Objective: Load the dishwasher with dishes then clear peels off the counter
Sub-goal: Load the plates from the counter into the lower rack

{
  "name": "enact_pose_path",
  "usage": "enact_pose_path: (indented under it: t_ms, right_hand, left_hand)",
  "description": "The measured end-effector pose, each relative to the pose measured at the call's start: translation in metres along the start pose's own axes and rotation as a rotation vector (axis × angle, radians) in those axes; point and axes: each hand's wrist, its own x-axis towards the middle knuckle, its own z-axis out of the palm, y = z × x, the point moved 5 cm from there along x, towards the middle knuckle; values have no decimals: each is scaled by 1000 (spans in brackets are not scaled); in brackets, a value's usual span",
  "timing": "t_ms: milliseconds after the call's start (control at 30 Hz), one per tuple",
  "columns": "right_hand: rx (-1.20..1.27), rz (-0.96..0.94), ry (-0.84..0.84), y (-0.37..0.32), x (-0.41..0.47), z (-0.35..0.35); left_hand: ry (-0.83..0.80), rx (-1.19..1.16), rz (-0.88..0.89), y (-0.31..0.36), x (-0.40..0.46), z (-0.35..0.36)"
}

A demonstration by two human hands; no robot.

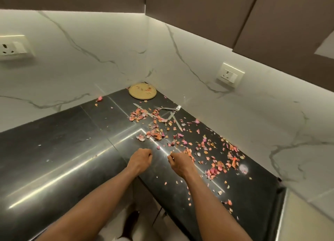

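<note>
A person leans over the inner corner of a black L-shaped counter (59, 150), both bare forearms reaching forward. The left hand (140, 160) sits over the counter's inner edge with its fingers curled in toward the palm; whether it holds anything cannot be told, since the fingertips are turned away. The right hand (179, 162) is close beside it, a little to the right, its fingers also curled, with the fingertips bunched together at the left side of the hand. A scrap may be pinched there, but it is too small to be sure.

Pink and orange peels (216, 168) are scattered across the counter's right arm, thickest just beyond and to the right of the right hand. More of them lie in loose heaps farther back (155, 133) and around the cutlery. A few lone bits sit near the front edge by the right forearm.

Toward the far corner, a round yellowish plate (142, 93) lies flat on the counter with some peel bits on it. In front of it lie a knife (142, 109) and a fork (165, 108), with other metal pieces crossing among the peels.

White marble-patterned walls (90, 60) rise behind the counter, each with a socket: one at far left (12, 47), one at right (230, 74). Brown cabinets (207, 11) hang above.
</note>
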Motion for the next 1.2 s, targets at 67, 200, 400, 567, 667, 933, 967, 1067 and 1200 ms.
enact_pose_path:
  t_ms: [67,200,400,567,667,933,967,1067,1200]
  right_hand:
    - [18,-27,-15,-9,19,-4]
    - [34,-66,-37,-26,61,-9]
    - [32,-81,-123,-60,127,-4]
    - [15,-23,-189,-86,180,1]
    - [-2,-4,-235,-103,213,1]
    - [-58,6,-325,-127,285,15]
    - [-68,27,-359,-127,293,19]
    - [-85,117,-472,-123,310,34]
    - [-125,125,-540,-116,325,52]
  left_hand:
    - [12,-17,-49,-12,20,-6]
    - [68,-100,-80,-19,68,-20]
    - [77,-167,-129,-34,138,-32]
    - [66,-222,-188,-73,187,-41]
    - [70,-233,-204,-96,214,-49]
    - [48,-230,-187,-126,278,-40]
    - [53,-243,-179,-125,284,-41]
    - [69,-303,-208,-129,306,-45]
    - [144,-426,-407,-146,336,-51]
